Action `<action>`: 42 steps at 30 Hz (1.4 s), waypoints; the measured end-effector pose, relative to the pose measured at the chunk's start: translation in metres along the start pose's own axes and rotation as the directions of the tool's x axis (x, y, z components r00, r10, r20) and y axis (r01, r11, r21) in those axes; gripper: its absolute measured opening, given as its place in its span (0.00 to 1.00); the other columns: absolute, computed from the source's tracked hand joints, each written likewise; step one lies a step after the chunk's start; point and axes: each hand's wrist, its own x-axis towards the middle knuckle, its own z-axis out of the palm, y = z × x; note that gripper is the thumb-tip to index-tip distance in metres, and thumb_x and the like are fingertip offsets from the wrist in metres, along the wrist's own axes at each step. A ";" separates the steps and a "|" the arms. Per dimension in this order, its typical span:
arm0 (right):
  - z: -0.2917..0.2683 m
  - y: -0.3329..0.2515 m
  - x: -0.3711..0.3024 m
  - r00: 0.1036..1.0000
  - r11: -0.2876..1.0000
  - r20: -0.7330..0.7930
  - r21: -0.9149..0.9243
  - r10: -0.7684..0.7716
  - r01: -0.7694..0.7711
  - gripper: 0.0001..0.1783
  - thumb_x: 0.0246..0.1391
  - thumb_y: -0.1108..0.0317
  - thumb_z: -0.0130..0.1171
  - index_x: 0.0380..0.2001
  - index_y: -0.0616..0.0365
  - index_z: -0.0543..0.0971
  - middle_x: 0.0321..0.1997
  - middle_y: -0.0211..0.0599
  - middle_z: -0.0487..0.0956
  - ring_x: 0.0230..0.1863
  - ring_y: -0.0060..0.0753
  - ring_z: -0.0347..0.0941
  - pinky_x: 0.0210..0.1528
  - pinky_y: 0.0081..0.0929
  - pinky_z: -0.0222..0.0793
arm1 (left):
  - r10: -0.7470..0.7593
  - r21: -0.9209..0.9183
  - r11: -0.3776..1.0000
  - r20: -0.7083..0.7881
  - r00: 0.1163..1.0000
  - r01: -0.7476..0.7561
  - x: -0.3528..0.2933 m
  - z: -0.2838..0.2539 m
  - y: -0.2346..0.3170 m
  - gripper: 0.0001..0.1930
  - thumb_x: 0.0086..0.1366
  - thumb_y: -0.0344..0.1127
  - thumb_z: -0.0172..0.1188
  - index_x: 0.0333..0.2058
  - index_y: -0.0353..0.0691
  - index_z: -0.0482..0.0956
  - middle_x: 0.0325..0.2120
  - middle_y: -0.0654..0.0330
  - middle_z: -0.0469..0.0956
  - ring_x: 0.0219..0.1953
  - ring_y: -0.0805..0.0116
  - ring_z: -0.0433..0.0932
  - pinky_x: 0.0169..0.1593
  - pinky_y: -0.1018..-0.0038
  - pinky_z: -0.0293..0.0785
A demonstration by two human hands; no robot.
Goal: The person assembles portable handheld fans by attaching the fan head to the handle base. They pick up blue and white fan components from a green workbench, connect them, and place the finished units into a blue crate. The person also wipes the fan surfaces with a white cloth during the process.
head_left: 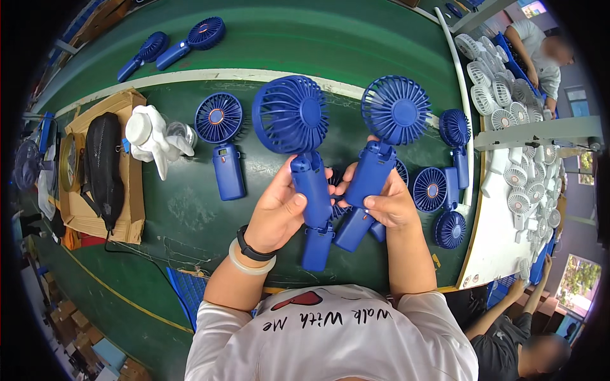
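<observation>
My left hand [281, 206] is wrapped round the handle of a blue handheld fan [309, 113], its round cage pointing away from me. In my right hand [389, 202] is a second blue handheld fan [404, 112], gripped by its handle too. Both are held up side by side over the green table, backs of the cages toward me. Beneath them lie more blue fans, partly hidden, with one handle [317, 249] and another handle [353, 230] showing. To the left, a blue fan [217, 118] with a small display rests on the table.
Several blue fans [430, 189] lie at the right. At left are a cardboard tray [135, 219] with a black pouch [107, 166] and a white cloth bundle [151, 134]. Two blue fans [204, 33] lie on the green belt beyond. White fans [502, 92] crowd the right, near two people.
</observation>
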 end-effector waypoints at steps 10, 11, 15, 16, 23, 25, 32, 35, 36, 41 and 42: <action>-0.010 -0.001 0.002 0.998 0.988 0.034 0.147 -0.046 0.041 0.48 0.37 0.78 0.59 0.64 0.50 0.51 0.37 0.48 0.71 0.35 0.46 0.75 0.42 0.42 0.74 | 0.228 0.386 0.911 -0.174 0.958 -0.146 0.000 -0.004 -0.016 0.25 0.63 0.34 0.55 0.56 0.37 0.56 0.41 0.57 0.70 0.40 0.69 0.74 0.44 0.70 0.74; -0.010 -0.001 0.002 0.999 0.989 0.026 0.145 -0.044 0.040 0.48 0.37 0.78 0.59 0.64 0.51 0.51 0.37 0.48 0.71 0.35 0.46 0.75 0.42 0.41 0.74 | 0.239 0.369 0.916 -0.177 0.955 -0.161 0.000 -0.003 -0.015 0.24 0.64 0.35 0.54 0.55 0.37 0.56 0.41 0.56 0.71 0.40 0.68 0.75 0.45 0.69 0.73; -0.009 -0.001 0.002 0.999 0.991 0.022 0.123 -0.046 0.043 0.48 0.36 0.78 0.58 0.64 0.51 0.51 0.37 0.48 0.71 0.36 0.45 0.75 0.42 0.41 0.74 | 0.164 0.344 0.933 -0.139 0.977 -0.107 -0.003 -0.002 -0.011 0.25 0.64 0.34 0.52 0.57 0.37 0.54 0.45 0.52 0.71 0.43 0.63 0.75 0.48 0.67 0.73; -0.008 -0.001 0.002 0.999 0.993 0.021 0.110 -0.048 0.046 0.48 0.36 0.78 0.58 0.64 0.51 0.51 0.37 0.48 0.71 0.36 0.44 0.75 0.42 0.40 0.74 | 0.163 0.356 0.929 -0.137 0.977 -0.105 -0.004 -0.002 -0.011 0.26 0.64 0.34 0.52 0.57 0.37 0.54 0.46 0.51 0.71 0.44 0.62 0.75 0.48 0.66 0.72; -0.004 0.000 0.002 0.998 0.997 0.016 0.064 -0.054 0.053 0.47 0.35 0.78 0.57 0.63 0.52 0.52 0.37 0.47 0.71 0.36 0.43 0.75 0.42 0.38 0.73 | 0.201 0.384 0.914 -0.145 0.969 -0.133 -0.004 0.002 -0.012 0.26 0.63 0.30 0.53 0.58 0.37 0.55 0.46 0.49 0.71 0.44 0.61 0.75 0.49 0.66 0.72; -0.005 0.001 0.003 0.998 0.997 0.021 0.063 -0.055 0.053 0.47 0.35 0.79 0.57 0.63 0.52 0.53 0.38 0.47 0.71 0.36 0.43 0.75 0.42 0.38 0.73 | 0.196 0.380 0.916 -0.146 0.970 -0.128 -0.004 0.003 -0.011 0.26 0.63 0.30 0.53 0.58 0.37 0.55 0.46 0.49 0.71 0.44 0.61 0.76 0.49 0.66 0.72; -0.004 0.001 0.002 0.999 0.996 0.006 0.083 -0.040 0.040 0.49 0.35 0.79 0.58 0.64 0.51 0.51 0.38 0.50 0.69 0.34 0.45 0.74 0.38 0.42 0.73 | 0.187 0.394 0.911 -0.138 0.973 -0.119 -0.004 0.002 -0.011 0.26 0.62 0.31 0.54 0.57 0.36 0.56 0.46 0.48 0.71 0.44 0.61 0.76 0.49 0.65 0.73; -0.004 0.003 0.001 0.998 0.992 0.055 0.122 -0.023 0.016 0.49 0.35 0.79 0.58 0.64 0.51 0.50 0.39 0.50 0.69 0.34 0.46 0.74 0.37 0.42 0.73 | 0.204 0.397 0.907 -0.126 0.971 -0.139 -0.004 0.001 -0.010 0.26 0.62 0.31 0.55 0.57 0.36 0.56 0.46 0.48 0.71 0.44 0.61 0.76 0.48 0.65 0.73; -0.005 0.003 0.000 0.996 0.988 0.092 0.152 -0.018 0.004 0.49 0.35 0.78 0.58 0.64 0.51 0.50 0.39 0.50 0.68 0.34 0.46 0.74 0.37 0.42 0.73 | 0.196 0.395 0.909 -0.124 0.973 -0.132 -0.004 0.001 -0.010 0.26 0.62 0.31 0.55 0.57 0.36 0.56 0.46 0.48 0.71 0.44 0.61 0.76 0.48 0.65 0.73; -0.005 0.008 0.000 0.988 0.976 0.152 0.217 -0.005 -0.029 0.50 0.36 0.77 0.58 0.65 0.50 0.48 0.39 0.50 0.67 0.33 0.44 0.73 0.36 0.42 0.72 | 0.190 0.403 0.907 -0.125 0.974 -0.125 -0.004 0.004 -0.009 0.26 0.62 0.32 0.56 0.56 0.35 0.57 0.46 0.48 0.71 0.44 0.60 0.76 0.49 0.65 0.73; -0.004 0.008 0.000 0.989 0.977 0.149 0.213 -0.001 -0.031 0.50 0.36 0.77 0.58 0.65 0.49 0.48 0.39 0.50 0.67 0.33 0.44 0.73 0.36 0.42 0.72 | 0.189 0.404 0.906 -0.116 0.975 -0.128 -0.004 0.003 -0.010 0.26 0.62 0.32 0.56 0.56 0.35 0.57 0.46 0.48 0.71 0.44 0.60 0.76 0.49 0.65 0.73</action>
